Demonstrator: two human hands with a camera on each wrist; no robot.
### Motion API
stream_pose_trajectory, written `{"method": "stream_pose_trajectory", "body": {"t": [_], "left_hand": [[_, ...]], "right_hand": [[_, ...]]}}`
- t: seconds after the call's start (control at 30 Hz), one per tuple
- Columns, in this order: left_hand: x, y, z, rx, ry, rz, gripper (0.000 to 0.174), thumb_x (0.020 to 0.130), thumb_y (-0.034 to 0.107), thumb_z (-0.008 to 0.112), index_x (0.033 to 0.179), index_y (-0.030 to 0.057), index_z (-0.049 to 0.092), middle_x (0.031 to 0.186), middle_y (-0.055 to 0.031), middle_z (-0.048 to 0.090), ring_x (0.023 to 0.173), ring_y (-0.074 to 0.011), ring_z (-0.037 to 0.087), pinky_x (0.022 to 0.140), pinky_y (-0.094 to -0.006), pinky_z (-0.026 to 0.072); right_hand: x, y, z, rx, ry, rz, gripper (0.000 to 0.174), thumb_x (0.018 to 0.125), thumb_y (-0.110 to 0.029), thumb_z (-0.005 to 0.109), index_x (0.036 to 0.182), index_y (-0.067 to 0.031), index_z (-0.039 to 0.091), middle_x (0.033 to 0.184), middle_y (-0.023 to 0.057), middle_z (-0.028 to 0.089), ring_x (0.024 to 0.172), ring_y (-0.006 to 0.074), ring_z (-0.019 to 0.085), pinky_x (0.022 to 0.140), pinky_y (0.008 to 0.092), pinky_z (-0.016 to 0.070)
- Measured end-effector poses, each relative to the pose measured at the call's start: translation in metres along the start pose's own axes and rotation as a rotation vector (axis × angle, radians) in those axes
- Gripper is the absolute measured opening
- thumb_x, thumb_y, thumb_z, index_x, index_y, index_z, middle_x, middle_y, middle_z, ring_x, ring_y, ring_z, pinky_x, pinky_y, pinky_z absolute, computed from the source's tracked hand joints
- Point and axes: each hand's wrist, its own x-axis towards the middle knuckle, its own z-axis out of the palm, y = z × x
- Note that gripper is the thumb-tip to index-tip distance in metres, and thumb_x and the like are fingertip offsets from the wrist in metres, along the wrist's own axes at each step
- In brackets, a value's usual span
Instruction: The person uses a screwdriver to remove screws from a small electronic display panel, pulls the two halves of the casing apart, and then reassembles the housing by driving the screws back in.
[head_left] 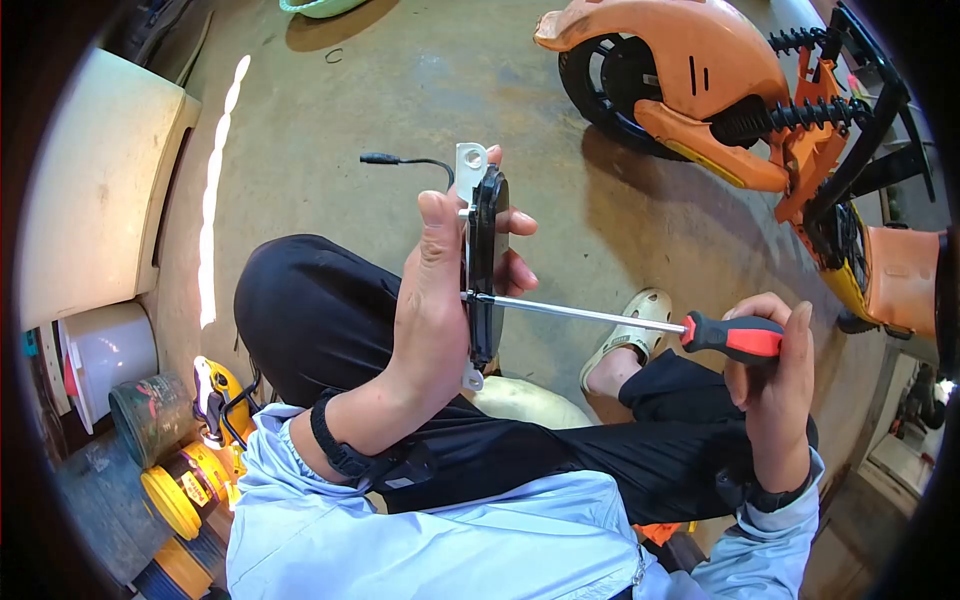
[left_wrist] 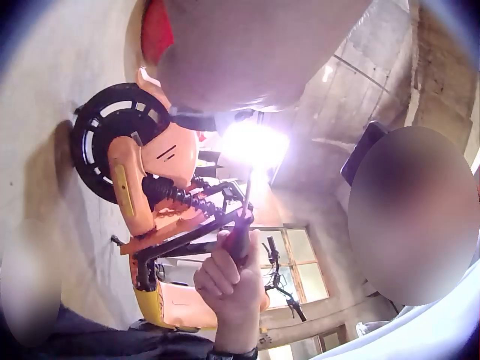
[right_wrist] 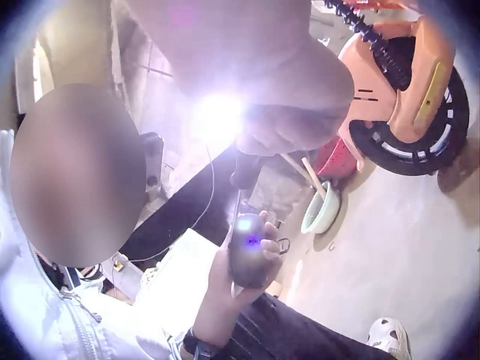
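My left hand (head_left: 428,300) grips a black oval unit (head_left: 487,255) edge-on, thumb on the bracket side and fingers round the other. A pale bracket plate (head_left: 470,170) with holes shows at its top end, and a short black cable (head_left: 420,161) with a plug sticks out. In the right wrist view, the unit's rounded dark face (right_wrist: 251,262) is glossy. With my right hand (head_left: 772,385) I hold a screwdriver (head_left: 735,337) by its red and black handle. Its long metal shaft runs level to the left, with the tip right at the unit's lower part.
An orange scooter-like vehicle (head_left: 690,80) with black springs stands at the upper right. Buckets (head_left: 150,415) and a yellow tool (head_left: 220,395) are at the left, below a white cabinet (head_left: 110,170). My clog-clad foot (head_left: 640,330) rests on the floor. A pale green basin (right_wrist: 321,208) stands farther off.
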Motion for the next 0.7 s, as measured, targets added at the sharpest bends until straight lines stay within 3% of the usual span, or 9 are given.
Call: {"method": "stream_pose_trajectory", "body": {"t": [0.1,0.3,0.4,0.47,0.5,0.57,0.7], "left_hand": [[-0.001,0.000,0.000,0.028,0.005,0.024,0.074,0.102,0.062,0.023,0.151,0.0075,0.034,0.104,-0.0045,0.058,0.078,-0.0083,0.057,0.076,-0.0226,0.0491],[-0.002,-0.001,0.000,0.092,-0.011,0.028,0.071,0.104,0.060,0.023,0.151,0.0073,0.035,0.104,-0.0046,0.057,0.078,-0.0085,0.056,0.076,-0.0226,0.0489],[-0.002,-0.003,0.000,0.085,0.013,0.037,0.071,0.104,0.060,0.023,0.150,0.0070,0.036,0.102,-0.0049,0.057,0.078,-0.0085,0.057,0.076,-0.0229,0.0491],[-0.002,-0.004,0.000,0.050,0.016,0.034,0.070,0.104,0.059,0.023,0.149,0.0069,0.037,0.101,-0.0053,0.057,0.078,-0.0094,0.057,0.075,-0.0237,0.0497],[-0.001,-0.005,0.000,0.050,0.015,0.033,0.070,0.104,0.059,0.023,0.149,0.0069,0.037,0.101,-0.0053,0.057,0.078,-0.0094,0.057,0.075,-0.0237,0.0497],[0.002,-0.007,-0.001,-0.001,0.037,-0.049,0.070,0.104,0.059,0.025,0.150,0.0068,0.036,0.100,-0.0058,0.060,0.075,-0.0092,0.061,0.068,-0.0215,0.0528],[0.002,-0.008,-0.001,0.014,0.030,-0.061,0.068,0.105,0.057,0.025,0.148,0.0069,0.038,0.099,-0.0060,0.061,0.075,-0.0099,0.062,0.069,-0.0225,0.0537]], "right_hand": [[0.001,0.000,0.002,0.059,0.001,0.091,0.067,0.104,-0.058,0.030,0.096,0.0020,0.060,0.049,0.0018,0.048,0.040,0.0061,0.041,0.038,0.0203,0.0271],[0.000,0.002,0.007,-0.040,0.003,-0.010,0.060,0.104,-0.054,0.037,0.096,0.0004,0.061,0.053,0.0008,0.049,0.042,0.0050,0.041,0.039,0.0197,0.0264],[-0.001,0.004,0.007,-0.011,0.003,-0.016,0.054,0.105,-0.049,0.039,0.099,0.0001,0.060,0.056,-0.0010,0.048,0.042,0.0039,0.039,0.040,0.0192,0.0256],[-0.002,0.001,0.003,0.019,-0.060,0.003,0.048,0.102,-0.049,0.047,0.110,-0.0013,0.053,0.070,0.0011,0.053,0.054,0.0040,0.045,0.049,0.0183,0.0319],[-0.002,0.005,0.004,0.020,-0.059,0.004,0.048,0.102,-0.049,0.047,0.110,-0.0013,0.053,0.070,0.0011,0.053,0.054,0.0040,0.045,0.049,0.0183,0.0319],[0.000,0.015,0.010,-0.059,0.047,-0.291,0.053,0.096,-0.051,0.057,0.119,-0.0037,0.045,0.086,0.0044,0.055,0.070,0.0057,0.048,0.062,0.0193,0.0371],[0.000,0.010,0.010,-0.108,0.066,-0.388,0.063,0.094,-0.060,0.055,0.121,-0.0050,0.042,0.094,0.0058,0.054,0.077,0.0067,0.049,0.065,0.0207,0.0382]]}}
